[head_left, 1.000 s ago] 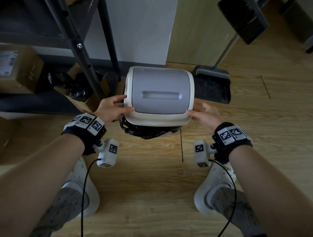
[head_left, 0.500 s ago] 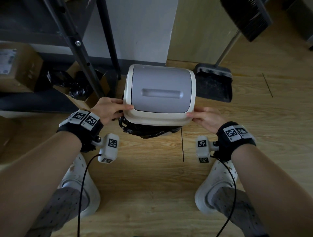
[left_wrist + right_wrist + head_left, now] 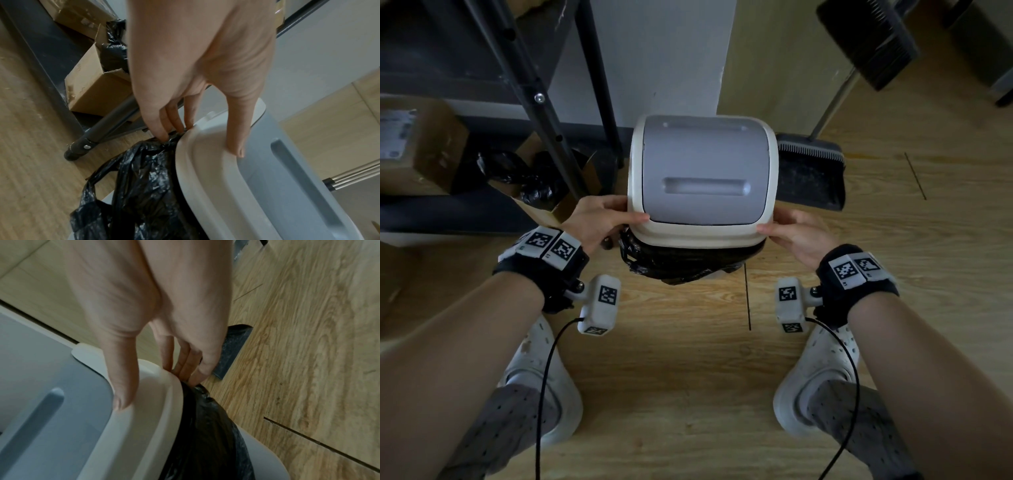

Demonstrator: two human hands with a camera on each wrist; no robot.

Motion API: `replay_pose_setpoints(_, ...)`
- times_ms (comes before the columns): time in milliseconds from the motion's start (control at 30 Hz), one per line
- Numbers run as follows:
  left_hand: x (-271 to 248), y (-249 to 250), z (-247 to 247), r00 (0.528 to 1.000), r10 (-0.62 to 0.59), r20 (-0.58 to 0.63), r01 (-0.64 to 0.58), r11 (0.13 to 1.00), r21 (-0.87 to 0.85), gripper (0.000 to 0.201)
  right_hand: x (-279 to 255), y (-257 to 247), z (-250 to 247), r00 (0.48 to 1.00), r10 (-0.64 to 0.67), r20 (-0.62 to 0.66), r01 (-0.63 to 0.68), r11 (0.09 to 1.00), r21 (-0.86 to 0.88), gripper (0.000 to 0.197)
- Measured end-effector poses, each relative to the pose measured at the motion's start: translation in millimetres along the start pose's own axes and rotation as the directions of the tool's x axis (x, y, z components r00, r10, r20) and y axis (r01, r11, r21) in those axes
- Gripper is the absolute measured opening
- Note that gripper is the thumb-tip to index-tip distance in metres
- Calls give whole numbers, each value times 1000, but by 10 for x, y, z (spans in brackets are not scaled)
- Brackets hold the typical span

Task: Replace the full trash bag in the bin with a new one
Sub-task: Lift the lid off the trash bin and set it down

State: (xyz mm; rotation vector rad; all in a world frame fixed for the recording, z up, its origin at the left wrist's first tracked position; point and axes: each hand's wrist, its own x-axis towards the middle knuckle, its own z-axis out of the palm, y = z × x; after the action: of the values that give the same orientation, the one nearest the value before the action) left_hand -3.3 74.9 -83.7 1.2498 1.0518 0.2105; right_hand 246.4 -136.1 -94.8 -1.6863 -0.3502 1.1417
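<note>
A white bin lid with a grey swing flap sits over a bin lined with a black trash bag. My left hand grips the lid's left rim, thumb on top, fingers tucked under the edge against the black trash bag. My right hand grips the right rim the same way, thumb on top, fingers under the edge by the bag. The bin's body is mostly hidden beneath the lid.
A dark metal rack leg and a cardboard box holding black bags stand left of the bin. A black dustpan with a broom handle lies to its right. My white shoes stand on the wooden floor.
The lid has come up toward the camera with both hands holding its sides, and more black bag shows beneath its front edge.
</note>
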Motion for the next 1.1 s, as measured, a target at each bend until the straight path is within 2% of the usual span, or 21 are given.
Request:
replay_pose_setpoints(100,-52,60,8,999,44,-19,-45,998,-37,78,-73,-96,14,999,-43,-10,43,999,9,83)
replay_pose_setpoints(200,-133,155,68,996,86,-13,-86,994,-66,77,-233,-191,-6,998,-60,-37,60,998,10,67)
replay_pose_setpoints(333,-257,296,236,992,112,50,-111,994,-16,75,-566,-270,-162,991,-75,-112,76,997,1,51)
replay_pose_setpoints(433,-376,405,509,984,122,133,-127,992,28,75,-843,-270,-402,981,-75,-177,82,996,33,48)
replay_pose_setpoints(533,-445,486,918,971,141,193,-160,983,91,61,-1060,-207,-754,967,-60,-246,80,994,69,54)
replay_pose_setpoints(600,-442,509,1251,964,141,225,-174,976,134,55,-1187,-122,-1021,959,-44,-280,79,990,116,50)
replay_pose_setpoints(767,-337,410,2118,936,118,331,-199,954,223,52,-1469,293,-1644,931,15,-366,73,972,225,47)
replay_pose_setpoints(900,-135,96,2752,933,114,341,-217,936,279,54,-1447,826,-2093,895,114,-431,21,955,297,47)
replay_pose_setpoints(1000,108,-236,3067,944,45,328,-166,922,351,57,-1269,1297,-2287,862,205,-463,-57,948,314,49)
replay_pose_setpoints(1100,430,-551,3224,954,-42,297,-93,901,424,64,-1022,1728,-2346,805,311,-506,-154,932,328,43)
